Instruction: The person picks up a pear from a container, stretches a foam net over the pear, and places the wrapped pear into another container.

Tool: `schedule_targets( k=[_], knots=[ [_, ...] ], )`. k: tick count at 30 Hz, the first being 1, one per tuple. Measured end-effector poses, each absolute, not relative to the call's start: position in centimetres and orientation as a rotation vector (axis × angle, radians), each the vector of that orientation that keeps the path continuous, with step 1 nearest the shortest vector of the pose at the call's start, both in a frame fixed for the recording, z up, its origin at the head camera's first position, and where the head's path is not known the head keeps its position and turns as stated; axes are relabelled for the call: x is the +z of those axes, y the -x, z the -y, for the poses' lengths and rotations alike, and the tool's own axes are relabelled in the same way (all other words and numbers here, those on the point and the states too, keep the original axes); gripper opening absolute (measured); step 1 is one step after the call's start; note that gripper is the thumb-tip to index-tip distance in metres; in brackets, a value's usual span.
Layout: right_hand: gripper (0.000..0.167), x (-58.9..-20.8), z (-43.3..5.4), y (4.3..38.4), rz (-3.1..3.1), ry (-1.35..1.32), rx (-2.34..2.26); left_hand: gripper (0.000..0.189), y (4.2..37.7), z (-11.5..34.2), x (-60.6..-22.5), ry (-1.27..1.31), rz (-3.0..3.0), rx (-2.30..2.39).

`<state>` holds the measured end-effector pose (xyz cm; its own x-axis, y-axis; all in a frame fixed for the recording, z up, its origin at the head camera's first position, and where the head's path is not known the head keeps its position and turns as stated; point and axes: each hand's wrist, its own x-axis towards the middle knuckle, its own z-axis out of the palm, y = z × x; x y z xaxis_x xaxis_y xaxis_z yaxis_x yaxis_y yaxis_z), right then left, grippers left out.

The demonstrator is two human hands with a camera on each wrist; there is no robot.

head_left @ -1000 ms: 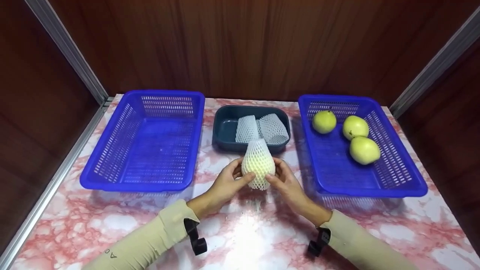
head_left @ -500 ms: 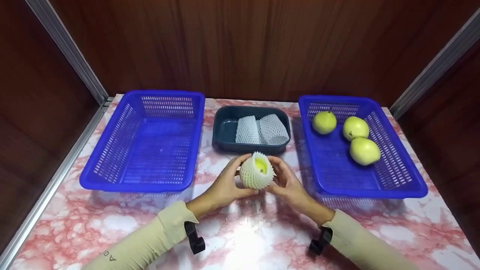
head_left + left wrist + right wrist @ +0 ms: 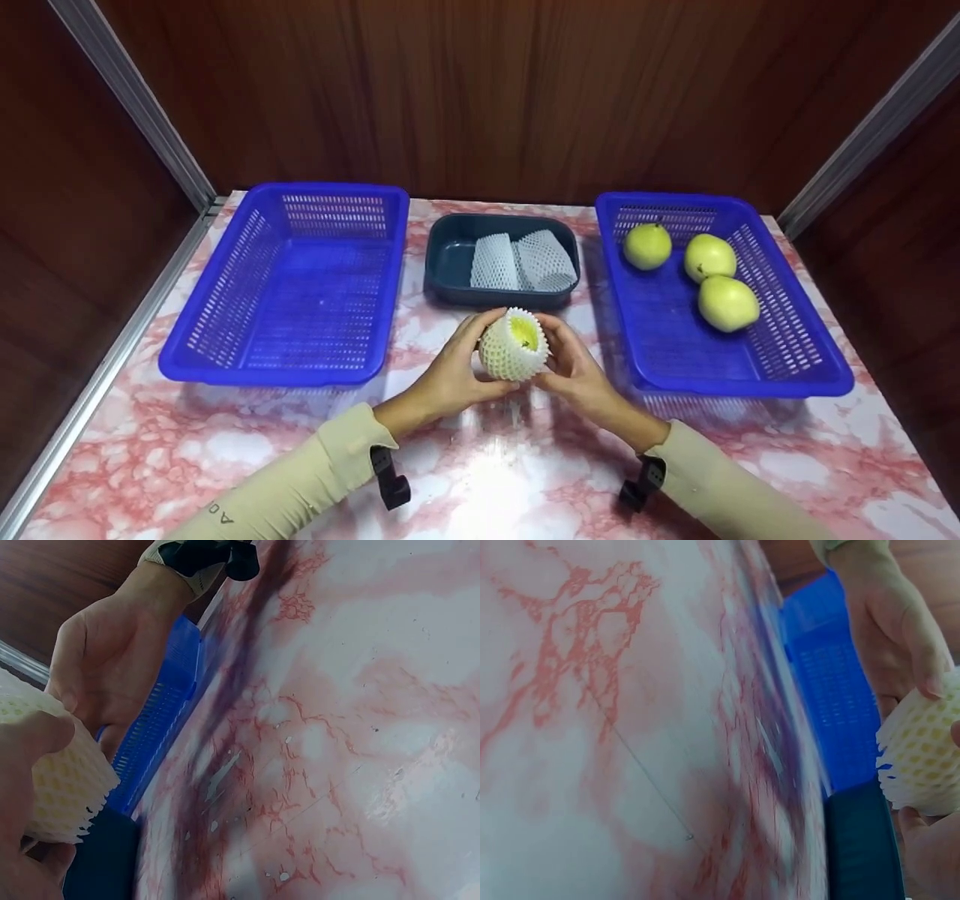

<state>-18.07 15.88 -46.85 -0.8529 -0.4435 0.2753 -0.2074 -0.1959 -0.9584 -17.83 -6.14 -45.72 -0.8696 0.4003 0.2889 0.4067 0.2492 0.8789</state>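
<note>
Between both hands, above the table in the head view, is a yellow-green pear (image 3: 526, 334) inside a white foam net sleeve (image 3: 504, 358). The sleeve's open end faces up and toward the camera, showing the pear's top. My left hand (image 3: 454, 369) grips the netted pear from the left, thumb in front and fingers behind. From the right, my right hand (image 3: 576, 367) holds it with fingers and thumb. Both wrist views show the foam net (image 3: 71, 784) with fingers curled around it; the pear's yellow shows through the mesh.
A dark teal bin (image 3: 450, 289) behind the hands holds folded foam nets (image 3: 544, 261). On the right, a blue basket (image 3: 637, 360) contains several bare pears (image 3: 728, 304). Another blue basket (image 3: 281, 373) stands at left on the marbled table (image 3: 247, 442).
The netted pear has been tipped: the long closed-in net top that pointed away is now a short, round opening facing the camera. Hands stay in nearly the same place.
</note>
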Motion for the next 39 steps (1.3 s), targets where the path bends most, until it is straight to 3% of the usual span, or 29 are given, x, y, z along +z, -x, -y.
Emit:
schedule_targets(
  k=[12, 27, 39],
  knots=[
    [0.073, -46.3, -15.9, 17.5, -1.890, 0.689, -2.106, 0.081, 17.7, 6.3, -45.5, 0.635, 2.507, -1.970],
    [0.060, -45.0, -16.7, 17.8, -1.960, 0.866, -2.132, 0.066, 17.2, 6.4, -44.0, 0.524, 2.442, -2.135],
    [0.053, -42.2, -18.4, 17.8, -1.939, 0.940, -2.194, 0.078, 16.7, 7.9, -40.0, 0.510, 2.464, -2.096]
  ],
)
